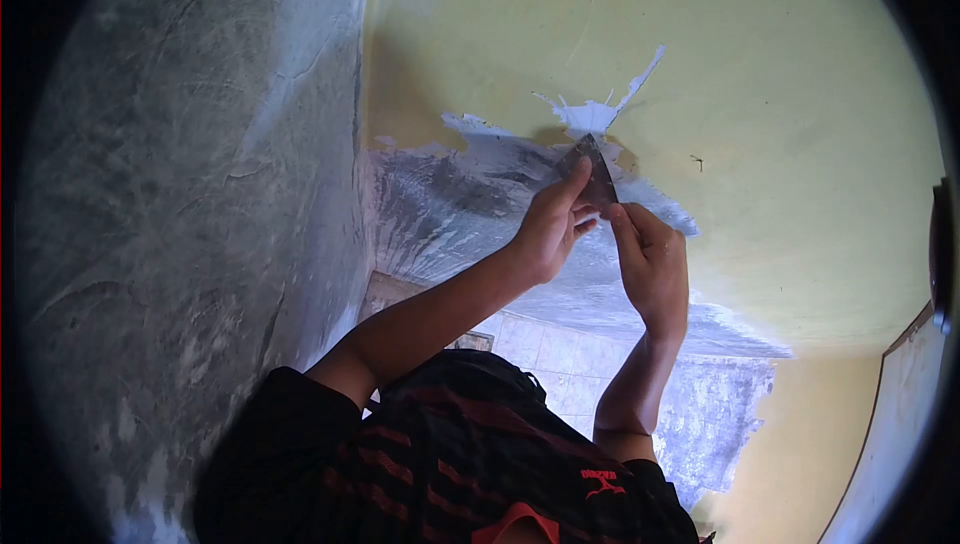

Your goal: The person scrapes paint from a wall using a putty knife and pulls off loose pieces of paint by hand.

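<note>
Black shirt [470,434] sits closest to me. Beyond it, left hand [556,224] and right hand [652,269] both have a pinching grip on the scraper blade [603,186], far centre by the peeling paint [590,117]. Probably light, stiff, sharp-edged; I'd hold its flat faces.

Dark scraper blade [600,182] (flat, lightly speckled), tilted; one corner at ragged, pale peeling paint [589,117]
</note>
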Available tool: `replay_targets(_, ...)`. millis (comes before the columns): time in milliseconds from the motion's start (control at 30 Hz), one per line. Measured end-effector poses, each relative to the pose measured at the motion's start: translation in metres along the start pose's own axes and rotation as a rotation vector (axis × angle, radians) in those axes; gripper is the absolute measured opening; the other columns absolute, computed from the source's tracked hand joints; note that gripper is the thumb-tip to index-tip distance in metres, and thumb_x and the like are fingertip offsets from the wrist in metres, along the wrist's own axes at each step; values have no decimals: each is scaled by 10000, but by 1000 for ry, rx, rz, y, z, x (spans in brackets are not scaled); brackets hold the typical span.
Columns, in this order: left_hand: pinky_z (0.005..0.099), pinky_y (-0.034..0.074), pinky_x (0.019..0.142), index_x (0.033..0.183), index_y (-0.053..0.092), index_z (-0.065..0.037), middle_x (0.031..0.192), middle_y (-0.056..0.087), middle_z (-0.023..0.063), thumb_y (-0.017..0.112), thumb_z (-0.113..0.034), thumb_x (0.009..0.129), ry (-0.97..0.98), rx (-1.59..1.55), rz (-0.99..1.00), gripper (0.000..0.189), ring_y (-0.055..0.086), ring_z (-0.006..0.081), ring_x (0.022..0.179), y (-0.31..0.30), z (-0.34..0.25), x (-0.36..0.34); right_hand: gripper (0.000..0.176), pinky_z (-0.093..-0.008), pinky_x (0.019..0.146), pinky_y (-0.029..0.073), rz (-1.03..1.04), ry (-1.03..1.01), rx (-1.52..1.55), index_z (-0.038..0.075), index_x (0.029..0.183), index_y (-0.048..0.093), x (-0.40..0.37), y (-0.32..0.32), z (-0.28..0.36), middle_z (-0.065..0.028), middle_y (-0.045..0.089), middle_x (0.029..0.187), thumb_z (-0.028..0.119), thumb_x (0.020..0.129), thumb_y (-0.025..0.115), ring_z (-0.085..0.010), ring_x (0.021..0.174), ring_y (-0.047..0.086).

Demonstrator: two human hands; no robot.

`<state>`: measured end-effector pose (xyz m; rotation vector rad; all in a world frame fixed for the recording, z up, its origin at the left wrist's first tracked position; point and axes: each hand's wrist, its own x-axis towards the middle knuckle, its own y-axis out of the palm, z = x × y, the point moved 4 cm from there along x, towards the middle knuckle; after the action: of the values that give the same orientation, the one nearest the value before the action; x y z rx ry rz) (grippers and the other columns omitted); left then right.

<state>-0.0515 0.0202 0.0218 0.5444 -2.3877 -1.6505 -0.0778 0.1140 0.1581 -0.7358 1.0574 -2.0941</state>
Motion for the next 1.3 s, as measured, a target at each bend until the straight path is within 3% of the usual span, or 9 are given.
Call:
replay_targets(133,372,350,997,1074,688,-248,1120,715,-60,597,-634,996,-77,-9,102,405,560,95,1132,-3,14,6,270,-403,520,396,-1,20,-84,39,934,729,4,-4,-14,-162,542,572,277,1020,633,-281,472,463)
replay_targets(200,395,351,1009,1060,690,-246,1101,720,-64,592,-635,998,7,10,33,405,581,90,1107,-6,10,7,285,-426,535,427,7,-9,-93,39,899,716,7,1,-11,-188,588,611,286,1015,634,-364,511,546)
replay_targets(367,401,363,1016,1041,702,-235,997,734,-73,599,-611,1004,84,-16,16,391,621,87,1001,-22,-2,6,294,-450,540,437,22,0,-100,33,871,701,8,19,-1,-206,608,639,283,1011,633,-411,557,578)
replay_targets(433,338,330,854,931,721,-205,951,721,-57,631,-640,973,81,-13,-63,446,573,83,884,-20,-7,0,300,-440,535,427,21,23,-25,29,877,703,4,25,-4,-198,588,623,285,1015,630,-386,522,537)
replay_targets(533,314,425,850,1034,709,-176,965,732,-40,625,-538,1019,73,41,8,372,619,84,870,-28,-5,-2,299,-424,530,414,29,11,32,22,893,703,0,23,-8,-187,559,604,283,1019,629,-345,497,465)
replay_targets(733,298,390,757,929,710,-161,861,684,-37,683,-542,985,167,31,-64,386,554,80,781,-33,-12,1,272,-399,517,385,-10,15,77,13,912,698,2,48,-17,-179,531,587,252,1023,632,-255,488,411)
replay_targets(967,263,399,668,900,705,-141,827,667,-31,715,-482,983,141,33,-151,352,552,62,732,-51,-2,-2,295,-359,510,365,-1,3,165,-4,883,683,-4,66,-40,-122,468,562,245,1033,632,-149,513,409)
replay_targets(1067,258,342,504,648,631,-123,588,542,-27,744,-438,974,395,440,-337,467,476,50,537,-81,-22,-12,321,-309,502,336,82,3,398,-6,847,678,1,104,-58,-23,439,545,231,1055,615,-74,541,402)
replay_targets(1300,291,275,464,539,494,-117,541,448,-65,776,-405,958,449,662,-411,580,370,33,522,-87,-51,-21,367,-268,490,294,83,96,759,19,857,693,-2,158,-69,43,439,549,285,1088,589,-39,520,382)
